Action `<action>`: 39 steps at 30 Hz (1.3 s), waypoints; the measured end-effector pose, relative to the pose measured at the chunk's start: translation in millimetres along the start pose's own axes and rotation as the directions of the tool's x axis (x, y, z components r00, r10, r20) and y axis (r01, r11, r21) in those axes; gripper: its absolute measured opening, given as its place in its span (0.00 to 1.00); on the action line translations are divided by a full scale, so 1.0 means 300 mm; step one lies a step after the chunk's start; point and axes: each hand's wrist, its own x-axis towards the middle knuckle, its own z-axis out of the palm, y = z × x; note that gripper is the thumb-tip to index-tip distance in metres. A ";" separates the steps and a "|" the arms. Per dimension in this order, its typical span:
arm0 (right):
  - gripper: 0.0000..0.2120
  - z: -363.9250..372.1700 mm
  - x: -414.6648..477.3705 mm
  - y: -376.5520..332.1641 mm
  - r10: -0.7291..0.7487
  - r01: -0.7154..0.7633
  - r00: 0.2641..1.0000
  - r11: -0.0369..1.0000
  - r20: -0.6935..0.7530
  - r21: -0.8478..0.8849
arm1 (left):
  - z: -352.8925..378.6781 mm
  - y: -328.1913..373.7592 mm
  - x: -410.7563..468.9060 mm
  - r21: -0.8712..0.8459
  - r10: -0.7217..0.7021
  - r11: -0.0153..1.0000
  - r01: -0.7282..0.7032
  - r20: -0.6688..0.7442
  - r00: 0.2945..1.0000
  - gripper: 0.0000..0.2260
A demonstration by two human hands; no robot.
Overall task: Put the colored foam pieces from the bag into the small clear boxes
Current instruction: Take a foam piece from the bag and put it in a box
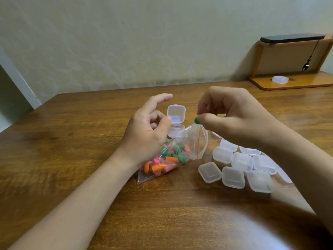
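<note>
Your left hand (147, 130) has its thumb and lower fingers curled round a little clear box (177, 130), with the index finger sticking out straight above it. The box's lid (176, 112) is flipped up and there's a blue piece (175, 119) sitting inside.

Your right hand (234, 114) is pinching a green piece (196, 120) between thumb and fingertips, with the other fingers curled in. It's just above the bag's mouth and beside the open box.

The bag (194, 141) lies on the desk (72, 141), partly under your left hand, with its open end lifted up toward the right hand. It's packed with foam pieces (162, 163) in orange, pink and green.

To the right of the bag, under your right forearm, there's a bunch of closed boxes (241, 162) huddled together on the desk. I can't tell what's in most of them because the plastic is too cloudy.

In the far right corner there's a wooden shelf (288, 83) with a phone (290, 38) on top and a roll of tape (280, 79) on its base.
</note>
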 end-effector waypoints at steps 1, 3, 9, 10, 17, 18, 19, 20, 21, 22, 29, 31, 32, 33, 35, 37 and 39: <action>0.03 0.009 -0.001 0.001 -0.031 0.032 0.999 0.999 -0.008 0.011 | -0.001 0.002 0.001 -0.018 -0.002 1.000 0.002 0.001 1.000 0.18; 0.02 0.028 -0.003 0.004 -0.068 0.068 0.998 0.998 0.013 0.011 | 0.000 0.006 0.000 -0.017 0.009 1.000 -0.009 0.012 1.000 0.16; 0.05 0.073 -0.005 0.018 -0.146 0.147 0.989 0.984 0.012 -0.105 | -0.005 0.011 -0.009 -0.020 0.003 1.000 -0.002 0.077 0.997 0.14; 0.05 0.077 -0.005 0.019 -0.154 0.153 0.988 0.981 -0.002 -0.119 | -0.005 0.013 -0.009 -0.029 -0.001 1.000 0.004 0.085 0.996 0.14; 0.05 0.103 0.000 0.024 -0.235 0.218 0.971 0.950 -0.052 -0.224 | -0.006 0.011 -0.009 -0.074 -0.001 0.997 0.009 0.110 0.994 0.12; 0.05 0.105 0.000 0.024 -0.242 0.223 0.969 0.948 -0.058 -0.226 | -0.006 0.011 -0.009 -0.079 0.002 0.997 0.007 0.113 0.994 0.12; 0.05 0.107 -0.001 0.023 -0.251 0.231 0.966 0.946 -0.061 -0.228 | -0.006 0.010 -0.009 -0.086 0.006 0.996 0.003 0.114 0.993 0.12; 0.05 0.108 -0.001 0.023 -0.259 0.238 0.964 0.944 -0.065 -0.231 | -0.005 0.009 -0.009 -0.095 0.011 0.995 0.000 0.115 0.993 0.12; 0.04 0.109 -0.001 0.024 -0.263 0.241 0.962 0.942 -0.072 -0.232 | -0.005 0.009 -0.010 -0.103 0.016 0.995 -0.004 0.117 0.993 0.12; 0.04 0.108 -0.001 0.025 -0.264 0.240 0.962 0.942 -0.076 -0.233 | -0.005 0.009 -0.009 -0.111 0.019 0.994 -0.005 0.121 0.992 0.12; 0.08 0.063 -0.002 0.007 -0.153 0.146 0.988 0.973 -0.030 -0.176 | -0.010 0.017 -0.007 -0.102 -0.014 0.994 0.026 0.117 0.993 0.15; 0.07 0.020 -0.004 0.004 -0.075 0.077 0.997 0.987 0.016 -0.138 | -0.009 0.012 -0.004 -0.072 -0.024 0.997 0.030 0.083 0.996 0.15; 0.07 -0.001 -0.004 0.003 -0.036 0.044 0.998 0.989 0.059 -0.141 | -0.009 0.009 -0.002 -0.057 -0.030 0.998 0.035 0.072 0.997 0.15; 0.07 -0.018 -0.003 0.005 0.000 0.019 0.994 0.985 0.112 -0.169 | -0.009 0.009 -0.002 -0.047 -0.040 0.998 0.043 0.067 0.997 0.14; 0.07 -0.035 -0.002 0.010 0.057 0.003 0.973 0.966 0.225 -0.260 | -0.008 0.006 -0.001 -0.029 -0.071 0.997 0.073 0.063 0.995 0.14; 0.05 -0.029 -0.005 0.012 0.083 0.018 0.949 0.948 0.303 -0.317 | -0.008 0.005 0.002 -0.014 -0.109 0.994 0.110 0.058 0.992 0.14; 0.05 -0.009 -0.008 0.006 0.094 0.021 0.937 0.946 0.336 -0.322 | -0.009 0.002 0.005 -0.004 -0.144 0.990 0.144 0.047 0.989 0.14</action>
